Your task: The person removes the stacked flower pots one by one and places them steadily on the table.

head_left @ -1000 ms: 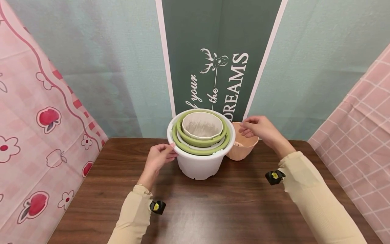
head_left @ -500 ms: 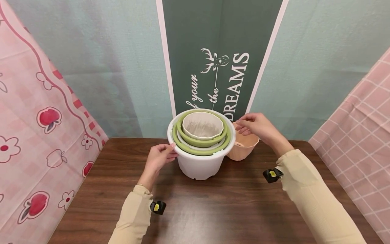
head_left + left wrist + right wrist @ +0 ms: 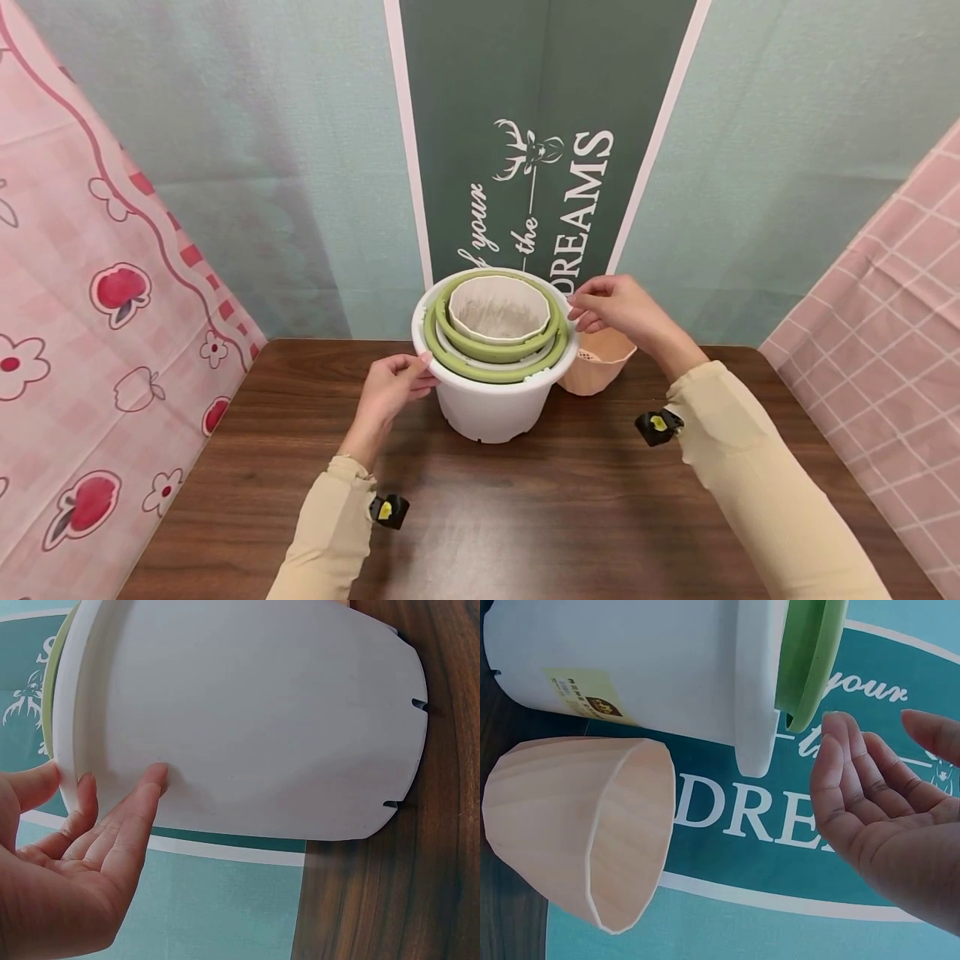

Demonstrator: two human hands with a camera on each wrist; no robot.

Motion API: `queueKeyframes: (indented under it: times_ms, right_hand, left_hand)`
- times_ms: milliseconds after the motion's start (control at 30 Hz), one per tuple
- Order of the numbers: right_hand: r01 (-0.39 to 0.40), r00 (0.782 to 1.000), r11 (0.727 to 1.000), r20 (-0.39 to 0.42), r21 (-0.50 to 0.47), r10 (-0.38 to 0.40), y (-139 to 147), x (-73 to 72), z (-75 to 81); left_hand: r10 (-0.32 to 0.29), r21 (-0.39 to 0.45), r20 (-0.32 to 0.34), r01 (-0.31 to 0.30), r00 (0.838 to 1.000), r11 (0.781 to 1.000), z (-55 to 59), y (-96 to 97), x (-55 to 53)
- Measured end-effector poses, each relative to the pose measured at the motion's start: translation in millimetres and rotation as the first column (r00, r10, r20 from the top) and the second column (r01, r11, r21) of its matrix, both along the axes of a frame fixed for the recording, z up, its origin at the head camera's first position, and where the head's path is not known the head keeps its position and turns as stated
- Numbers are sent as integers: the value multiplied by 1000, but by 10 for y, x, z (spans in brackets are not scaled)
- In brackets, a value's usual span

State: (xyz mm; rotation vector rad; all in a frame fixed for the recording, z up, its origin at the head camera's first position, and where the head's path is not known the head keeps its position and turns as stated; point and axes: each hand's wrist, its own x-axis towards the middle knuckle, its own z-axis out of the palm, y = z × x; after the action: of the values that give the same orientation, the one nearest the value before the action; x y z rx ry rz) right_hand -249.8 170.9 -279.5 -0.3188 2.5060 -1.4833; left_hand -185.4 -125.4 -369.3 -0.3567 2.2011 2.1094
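Observation:
A large white flower pot (image 3: 491, 412) stands upright, with green-rimmed pots (image 3: 487, 374) and a small scalloped white pot (image 3: 498, 308) nested inside it. My left hand (image 3: 390, 387) pinches its left rim; in the left wrist view the thumb is on the rim and fingertips rest against the white wall. At the pot's right rim is my right hand (image 3: 626, 312), fingers loosely bent with nothing in them. The right wrist view shows a gap between those fingers and the green rim (image 3: 810, 667). A peach faceted pot (image 3: 592, 379) stands behind, partly hidden by the white pot and right hand.
The pots stand near the back of a dark wooden table (image 3: 495, 517). Behind hangs a teal and green cloth (image 3: 337, 167) with lettering. Pink patterned cloths line the left (image 3: 90, 375) and right (image 3: 885, 333) sides.
My right hand has moved left, from above the peach pot to the right rim of the white pot. The left hand and the pots have stayed in place.

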Motion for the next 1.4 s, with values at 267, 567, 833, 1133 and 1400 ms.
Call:
queueKeyframes:
  times_ms: [267,567,833,1133,1400]
  right_hand:
    - [-8,1000,999,5,31,8,-84,9,34]
    - [-17,1000,999,-1,42,17,-142,-19,39]
    - [-13,999,998,38,61,10,-182,-64,38]
    - [19,997,998,75,68,-24,-250,-118,-2]
    - [60,996,997,57,53,-63,-292,-145,-117]
  left_hand:
    - [0,2,-5,0,1000,1000,-5,-9,2]
    - [0,-5,-18,0,1000,1000,-3,-2,10]
    - [-3,-7,-22,2,1000,1000,-7,-1,4]
    - [-1,-5,-23,1,1000,1000,-7,-5,7]
    - [0,0,-28,0,1000,1000,-1,-5,8]
